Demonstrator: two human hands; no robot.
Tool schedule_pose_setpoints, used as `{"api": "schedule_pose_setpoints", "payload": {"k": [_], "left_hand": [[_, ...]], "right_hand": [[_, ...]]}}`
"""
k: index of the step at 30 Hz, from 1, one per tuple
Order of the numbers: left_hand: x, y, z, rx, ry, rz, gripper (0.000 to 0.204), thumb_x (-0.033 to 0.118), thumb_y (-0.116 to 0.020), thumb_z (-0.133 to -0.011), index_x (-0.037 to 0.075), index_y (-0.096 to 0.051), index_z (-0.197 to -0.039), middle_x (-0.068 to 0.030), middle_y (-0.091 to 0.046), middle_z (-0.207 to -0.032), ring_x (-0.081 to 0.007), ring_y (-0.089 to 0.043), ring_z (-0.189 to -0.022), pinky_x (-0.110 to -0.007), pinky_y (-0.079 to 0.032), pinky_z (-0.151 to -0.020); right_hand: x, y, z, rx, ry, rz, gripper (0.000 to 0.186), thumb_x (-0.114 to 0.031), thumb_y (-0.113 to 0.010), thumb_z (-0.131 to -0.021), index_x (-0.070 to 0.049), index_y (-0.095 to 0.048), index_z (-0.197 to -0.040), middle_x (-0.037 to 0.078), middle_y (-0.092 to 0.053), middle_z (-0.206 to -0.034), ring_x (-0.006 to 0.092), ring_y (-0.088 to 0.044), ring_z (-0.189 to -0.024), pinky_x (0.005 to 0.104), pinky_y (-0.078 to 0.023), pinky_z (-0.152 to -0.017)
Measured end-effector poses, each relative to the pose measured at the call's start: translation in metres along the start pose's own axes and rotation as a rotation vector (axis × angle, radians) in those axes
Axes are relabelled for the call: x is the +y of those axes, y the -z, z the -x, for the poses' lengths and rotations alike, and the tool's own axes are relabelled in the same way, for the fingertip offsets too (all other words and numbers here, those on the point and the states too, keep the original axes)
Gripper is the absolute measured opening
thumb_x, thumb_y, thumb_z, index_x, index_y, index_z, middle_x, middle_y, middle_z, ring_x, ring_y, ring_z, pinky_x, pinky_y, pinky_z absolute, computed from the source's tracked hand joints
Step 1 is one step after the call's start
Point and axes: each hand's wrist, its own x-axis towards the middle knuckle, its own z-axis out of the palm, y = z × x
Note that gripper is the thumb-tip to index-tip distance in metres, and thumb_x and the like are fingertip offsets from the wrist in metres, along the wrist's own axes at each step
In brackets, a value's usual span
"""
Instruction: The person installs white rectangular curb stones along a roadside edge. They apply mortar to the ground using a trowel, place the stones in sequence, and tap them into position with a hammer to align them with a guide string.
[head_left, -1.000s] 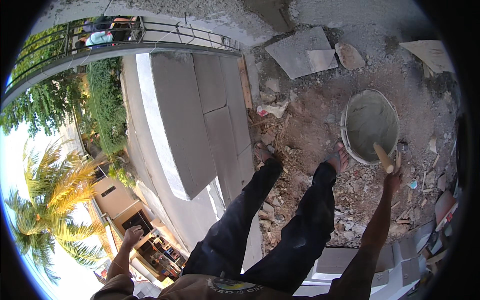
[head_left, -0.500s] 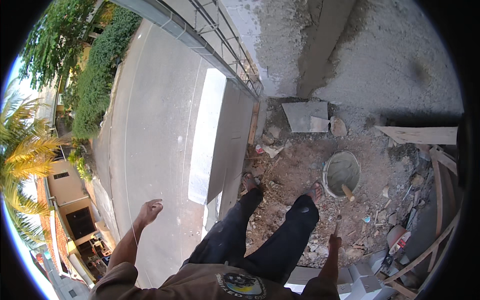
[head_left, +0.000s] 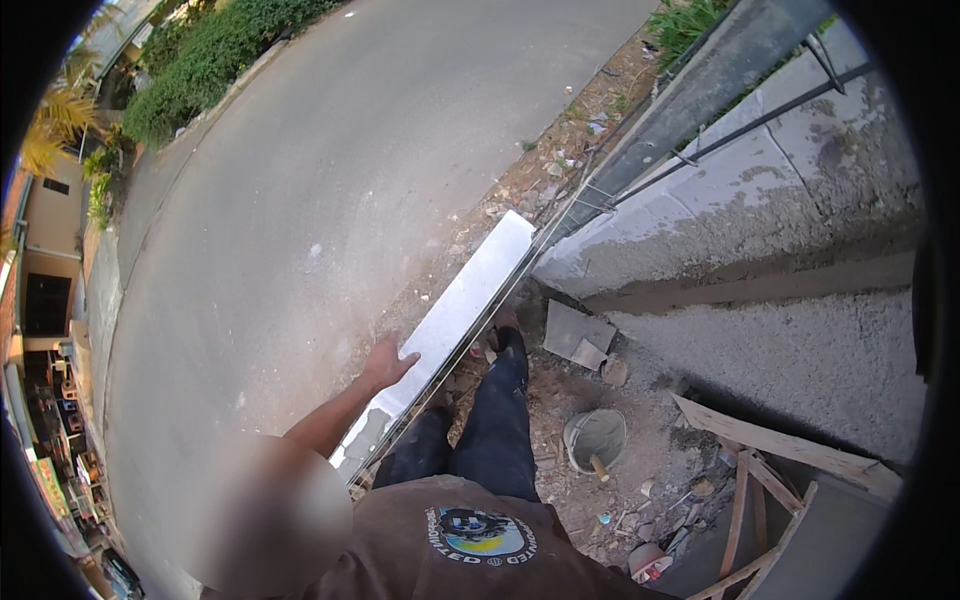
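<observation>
while the left hand (head_left: 388,364) rests unclenched on the outer edge of the white-topped wall (head_left: 463,297), thumb set apart, the right hand is out of view, so its state cannot be told. the wall runs slantwise between road (head_left: 300,200) and legs (head_left: 510,410); a mortar bucket (head_left: 568,441) with a wooden handle (head_left: 599,467) stands to the right.

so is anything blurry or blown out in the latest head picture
Head view: a smooth blur covers the lower left; the left hand beyond it reads fairly clear. Same view: the white wall top looks close to washed out, the ground around the bucket duller; a black fisheye border rings the picture.
</observation>
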Motion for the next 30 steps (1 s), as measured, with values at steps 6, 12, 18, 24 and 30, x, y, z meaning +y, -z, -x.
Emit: {"api": "schedule_pose_setpoints", "payload": {"k": [6,12,18,24,30], "left_hand": [[0.086,-0.002,-0.037,-0.001,0.024,0.013,0.112,0.048,-0.083,-0.078,0.003,-0.021,-0.16,-0.03,-0.037,-0.156,-0.0459,-0.039,-0.143,-0.049,-0.035,-0.118],[0.127,-0.017,-0.057,-0.095,0.146,-0.117,0.123,0.049,-0.086,-0.073,0.014,-0.013,-0.165,-0.0247,-0.01,-0.168,-0.0439,-0.014,-0.156,-0.064,-0.017,-0.122],[0.14,-0.04,-0.074,-0.154,0.256,-0.114,0.116,0.036,-0.086,-0.075,0.022,-0.015,-0.165,-0.0213,-0.008,-0.17,-0.0403,-0.009,-0.158,-0.066,-0.012,-0.123],[0.132,-0.058,-0.077,-0.087,0.258,-0.143,0.105,0.006,-0.078,-0.073,0.024,-0.025,-0.163,-0.0176,-0.017,-0.167,-0.0382,-0.019,-0.154,-0.064,-0.015,-0.122],[0.127,-0.059,-0.073,0.025,0.22,-0.085,0.101,0.003,-0.078,-0.068,0.022,-0.035,-0.158,-0.0183,-0.03,-0.159,-0.0386,-0.031,-0.146,-0.061,-0.024,-0.117]], "right_hand": [[-0.148,0.061,-0.018,-0.036,0.104,0.22,0.03,-0.03,-0.061,-0.1,0.0,-0.063,-0.103,0.008,-0.059,-0.067,0.0219,-0.058,-0.047,0.0382,-0.046,-0.041],[-0.263,0.083,-0.065,-0.11,0.254,0.491,0.028,-0.03,-0.06,-0.102,-0.003,-0.062,-0.102,0.006,-0.058,-0.065,0.0198,-0.056,-0.046,0.0366,-0.045,-0.041],[-0.36,0.107,-0.063,-0.166,0.027,0.274,0.027,-0.036,-0.059,-0.103,-0.009,-0.057,-0.1,0.001,-0.052,-0.06,0.0155,-0.051,-0.043,0.0331,-0.04,-0.04],[-0.417,0.081,-0.022,-0.123,0.041,0.346,0.023,-0.029,-0.059,-0.101,-0.007,-0.06,-0.099,0.001,-0.052,-0.063,0.0147,-0.051,-0.046,0.0325,-0.041,-0.041],[-0.427,0.058,-0.005,-0.03,0.442,0.74,0.026,-0.028,-0.064,-0.098,-0.003,-0.059,-0.1,0.012,-0.06,-0.071,0.0266,-0.061,-0.06,0.0399,-0.048,-0.052]]}}
